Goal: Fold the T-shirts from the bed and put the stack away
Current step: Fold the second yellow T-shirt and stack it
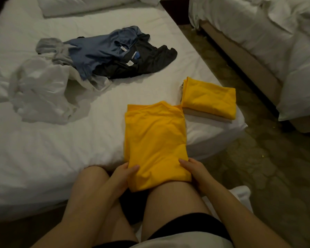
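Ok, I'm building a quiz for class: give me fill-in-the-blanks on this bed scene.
The T-shirt gripped by the left hand and right hand is ____.
The folded stack lies to its ____.
The blue shirt lies between a grey one and a ____ one.
Missing: yellow; right; black.

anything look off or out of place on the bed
Nothing damaged. The folded stack sits right at the bed's corner, lower layers sticking out unevenly. Blue, black and grey shirts lie in a crumpled heap. The held yellow T-shirt overhangs the edge.
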`<state>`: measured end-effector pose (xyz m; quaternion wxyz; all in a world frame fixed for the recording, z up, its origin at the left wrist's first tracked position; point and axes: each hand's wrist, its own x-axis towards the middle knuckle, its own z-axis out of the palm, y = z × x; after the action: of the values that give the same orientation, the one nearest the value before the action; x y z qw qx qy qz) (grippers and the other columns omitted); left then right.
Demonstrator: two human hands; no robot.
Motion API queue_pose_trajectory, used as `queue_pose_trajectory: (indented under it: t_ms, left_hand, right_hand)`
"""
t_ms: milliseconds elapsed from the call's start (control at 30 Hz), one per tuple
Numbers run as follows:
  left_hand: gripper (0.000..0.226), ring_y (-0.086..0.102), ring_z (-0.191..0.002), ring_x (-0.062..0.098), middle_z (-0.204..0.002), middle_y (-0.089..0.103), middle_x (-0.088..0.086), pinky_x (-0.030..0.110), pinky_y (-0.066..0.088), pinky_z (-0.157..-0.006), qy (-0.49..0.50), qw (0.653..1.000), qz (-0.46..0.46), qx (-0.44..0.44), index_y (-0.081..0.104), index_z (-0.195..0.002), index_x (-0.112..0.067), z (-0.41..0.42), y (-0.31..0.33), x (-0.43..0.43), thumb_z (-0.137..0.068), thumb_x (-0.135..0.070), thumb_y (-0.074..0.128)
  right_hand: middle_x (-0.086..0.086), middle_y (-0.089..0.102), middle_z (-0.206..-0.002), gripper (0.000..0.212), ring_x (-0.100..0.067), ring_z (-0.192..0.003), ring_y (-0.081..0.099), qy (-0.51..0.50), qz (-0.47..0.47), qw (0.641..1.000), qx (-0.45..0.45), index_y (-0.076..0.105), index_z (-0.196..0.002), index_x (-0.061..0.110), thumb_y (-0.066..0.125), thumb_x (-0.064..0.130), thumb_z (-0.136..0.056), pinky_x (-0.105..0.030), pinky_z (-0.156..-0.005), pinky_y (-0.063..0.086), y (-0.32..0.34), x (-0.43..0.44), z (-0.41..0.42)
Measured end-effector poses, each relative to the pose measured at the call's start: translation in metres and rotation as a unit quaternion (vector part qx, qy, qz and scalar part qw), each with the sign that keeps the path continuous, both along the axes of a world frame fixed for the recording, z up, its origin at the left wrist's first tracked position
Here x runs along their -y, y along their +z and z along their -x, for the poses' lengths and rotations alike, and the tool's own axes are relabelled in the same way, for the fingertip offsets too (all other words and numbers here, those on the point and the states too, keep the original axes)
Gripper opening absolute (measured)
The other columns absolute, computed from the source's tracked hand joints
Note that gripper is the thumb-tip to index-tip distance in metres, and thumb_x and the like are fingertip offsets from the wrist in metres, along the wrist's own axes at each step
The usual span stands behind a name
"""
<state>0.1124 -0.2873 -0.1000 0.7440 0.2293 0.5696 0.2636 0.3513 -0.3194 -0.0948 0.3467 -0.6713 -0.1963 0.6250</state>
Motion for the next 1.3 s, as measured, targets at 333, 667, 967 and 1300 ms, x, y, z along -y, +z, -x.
queue_pose_trajectory:
  t_ms: [333, 667, 967, 1300]
  left_hand:
    - [0.076, 0.062, -0.096, 0.023, -0.101, 0.067, 0.004, 0.039, 0.047, -0.094, -0.102, 0.991, -0.014, -0.085, 0.062, -0.115, -0.005, 0.001, -0.005, 0.019, -0.055, -0.048, 0.082]
    - [0.083, 0.055, -0.110, 0.025, -0.128, 0.056, 0.015, 0.033, 0.046, -0.097, -0.160, 0.975, -0.103, -0.113, 0.049, -0.128, -0.012, 0.012, 0.042, 0.035, -0.060, -0.041, 0.084]
    - [0.016, 0.060, -0.087, 0.022, -0.121, 0.054, 0.020, 0.028, 0.054, -0.080, -0.152, 0.957, -0.117, -0.217, 0.050, -0.110, -0.012, 0.022, 0.075, 0.058, -0.094, -0.014, 0.053]
    - [0.017, 0.049, -0.069, 0.018, -0.086, 0.050, 0.011, 0.016, 0.047, -0.050, -0.079, 0.972, -0.136, -0.173, 0.048, -0.097, -0.010, 0.023, 0.071, 0.064, -0.089, 0.004, 0.052]
  right_hand:
    - [-0.002, 0.065, -0.111, 0.069, -0.022, -0.100, 0.062, 0.056, -0.067, 0.996, 0.022, 0.057, -0.117, 0.021, 0.076, 0.044, -0.055, -0.038, -0.086, 0.051, 0.002, 0.023, 0.000]
    - [-0.010, 0.065, -0.098, 0.063, -0.019, -0.089, 0.062, 0.005, -0.161, 0.983, 0.090, 0.037, -0.131, 0.028, 0.071, 0.009, -0.080, -0.020, -0.063, 0.052, 0.015, 0.044, -0.007]
    - [-0.001, 0.062, -0.084, 0.018, -0.016, -0.080, 0.057, 0.066, -0.210, 0.961, 0.169, 0.063, -0.083, 0.025, 0.063, 0.008, -0.087, -0.020, -0.063, 0.048, 0.037, 0.064, -0.012]
    - [-0.007, 0.056, -0.085, 0.013, -0.020, -0.078, 0.053, 0.162, -0.188, 0.948, 0.197, 0.062, -0.103, 0.029, 0.056, 0.023, -0.093, -0.028, -0.065, 0.044, 0.039, 0.070, -0.014]
